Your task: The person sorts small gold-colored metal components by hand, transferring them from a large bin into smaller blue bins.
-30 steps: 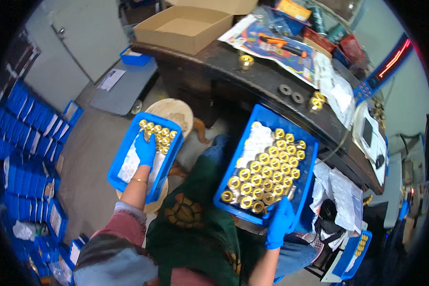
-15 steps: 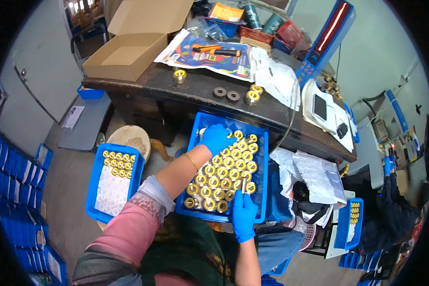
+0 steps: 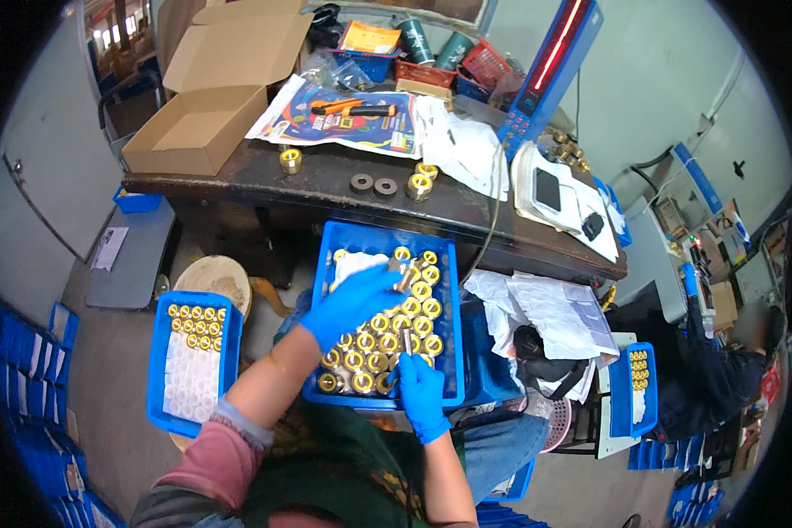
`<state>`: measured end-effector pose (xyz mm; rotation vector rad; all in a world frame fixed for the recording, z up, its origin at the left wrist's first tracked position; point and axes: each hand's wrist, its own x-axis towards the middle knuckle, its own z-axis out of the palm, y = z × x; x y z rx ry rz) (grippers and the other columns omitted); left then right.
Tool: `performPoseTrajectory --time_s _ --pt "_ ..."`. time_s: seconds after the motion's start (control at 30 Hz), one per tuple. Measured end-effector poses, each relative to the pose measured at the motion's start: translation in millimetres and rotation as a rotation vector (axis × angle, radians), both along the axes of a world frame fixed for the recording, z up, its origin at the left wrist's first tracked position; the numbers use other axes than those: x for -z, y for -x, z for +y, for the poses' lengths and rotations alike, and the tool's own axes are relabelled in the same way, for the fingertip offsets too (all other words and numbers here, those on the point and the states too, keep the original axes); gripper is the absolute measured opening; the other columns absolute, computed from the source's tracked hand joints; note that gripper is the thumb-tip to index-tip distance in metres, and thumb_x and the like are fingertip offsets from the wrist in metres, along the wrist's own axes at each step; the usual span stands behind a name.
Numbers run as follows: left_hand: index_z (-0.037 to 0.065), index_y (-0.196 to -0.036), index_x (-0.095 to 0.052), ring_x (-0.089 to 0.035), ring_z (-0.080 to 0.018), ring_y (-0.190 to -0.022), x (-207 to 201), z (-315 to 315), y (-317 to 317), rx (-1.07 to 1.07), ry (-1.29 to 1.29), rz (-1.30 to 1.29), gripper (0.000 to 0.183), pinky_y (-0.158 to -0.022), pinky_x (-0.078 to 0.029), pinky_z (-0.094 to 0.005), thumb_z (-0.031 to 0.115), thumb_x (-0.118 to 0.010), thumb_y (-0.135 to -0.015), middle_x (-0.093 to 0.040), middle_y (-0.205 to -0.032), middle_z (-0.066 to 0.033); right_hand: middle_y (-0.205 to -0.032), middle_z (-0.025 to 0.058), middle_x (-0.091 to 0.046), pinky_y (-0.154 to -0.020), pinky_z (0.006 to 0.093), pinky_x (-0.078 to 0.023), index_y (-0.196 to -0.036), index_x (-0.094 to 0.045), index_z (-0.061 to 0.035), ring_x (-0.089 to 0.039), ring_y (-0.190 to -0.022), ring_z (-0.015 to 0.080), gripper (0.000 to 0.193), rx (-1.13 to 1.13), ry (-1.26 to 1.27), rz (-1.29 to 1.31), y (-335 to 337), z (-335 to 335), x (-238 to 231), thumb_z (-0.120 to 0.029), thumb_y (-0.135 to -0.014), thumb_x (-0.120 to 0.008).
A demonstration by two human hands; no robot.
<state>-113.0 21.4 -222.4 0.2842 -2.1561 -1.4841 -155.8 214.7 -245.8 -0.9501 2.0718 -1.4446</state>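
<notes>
A blue tray (image 3: 453, 370) in front of me holds rows of ring-shaped metal fittings (image 3: 377, 362) with gold-coloured faces and silver sides. My left hand (image 3: 356, 304), in a blue glove, is over the tray's middle, its fingers closed on a metal ring fitting (image 3: 404, 276) that is tipped on its side. At the tray's lower right, my blue-gloved right hand (image 3: 422, 396) grips a short silver metal pin (image 3: 407, 341), which points up and away from me. White liner (image 3: 352, 266) shows in the tray's far left part.
A smaller blue tray (image 3: 152, 378) with similar fittings stands on a round stool (image 3: 216, 277) at left. The dark workbench (image 3: 317, 198) beyond bears a cardboard box (image 3: 198, 132), two dark rings (image 3: 373, 185), loose fittings and a phone (image 3: 546, 188). A co-worker (image 3: 713, 378) is at far right.
My left hand has lifted off the far rows and come nearer, with a fitting in its fingers. My right hand keeps the pin. The whole view has shifted slightly.
</notes>
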Motion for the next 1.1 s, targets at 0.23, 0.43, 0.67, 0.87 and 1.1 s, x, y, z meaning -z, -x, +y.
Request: performPoseTrajectory --time_s 0.23,0.43,0.67,0.87,1.1 --pt "-0.005 -0.122 -0.037 -0.051 -0.0206 -0.104 -19.0 63.2 -28.0 0.209 -0.895 0.05 0.042 -0.09 -0.041 -0.032 0.007 -0.049 -0.084 -0.05 -0.115 -0.0138 -0.056 0.0037 -0.053 -0.04 0.0228 -0.038 -0.068 -0.053 -0.0016 -0.051 -0.042 0.0113 0.035 0.003 0.056 -0.466 -18.2 -0.4 -32.9 -0.027 -0.09 -0.042" --pt "-0.002 -0.119 -0.042 -0.05 -0.0167 -0.102 -26.0 92.1 -38.5 -0.045 -0.762 0.064 0.044 -0.086 -0.043 -0.0286 0.01 -0.058 -0.079 -0.05 -0.114 -0.0108 -0.056 0.0193 -0.054 -0.042 0.0373 -0.041 -0.086 -0.059 -0.0002 -0.054 -0.045 0.029 0.024 0.053 -0.19 0.608 -28.6 -4.7 -12.4 -0.023 -0.083 -0.053" --pt "-0.003 -0.117 -0.045 -0.052 -0.0174 -0.1 -34.4 93.7 -49.6 -0.117 -0.748 0.052 0.041 -0.084 -0.044 -0.0288 0.008 -0.058 -0.079 -0.052 -0.112 -0.011 -0.055 0.018 -0.054 -0.041 0.0368 -0.041 -0.077 -0.057 -0.001 -0.055 -0.046 0.0304 0.015 0.154 -0.065 0.48 -30.2 -2.3 -22.2 -0.016 -0.08 -0.055" --pt "-0.002 -0.125 -0.035 -0.048 -0.0178 -0.106 -32.4 91.2 -49.5 0.074 -0.81 0.052 0.049 -0.089 -0.041 -0.0301 0.005 -0.055 -0.08 -0.047 -0.119 -0.0119 -0.06 0.0193 -0.056 -0.043 0.0352 -0.041 -0.072 -0.054 0.0 -0.056 -0.048 0.0285 0.016 0.134 0.058 0.303 -39.6 -1.0 -31.2 -0.013 -0.081 -0.053" --pt "-0.001 -0.13 -0.025 -0.04 -0.0223 -0.113 -39.9 92.1 -53.0 -0.029 -0.678 0.109 0.067 -0.092 -0.039 -0.0329 0.003 -0.062 -0.074 -0.036 -0.127 -0.0153 -0.059 0.0184 -0.056 -0.043 0.0351 -0.041 -0.077 -0.056 0.0003 -0.057 -0.049 0.028 0.016 0.103 0.045 0.361 -40.8 -3.1 -18.2 -0.014 -0.083 -0.051"
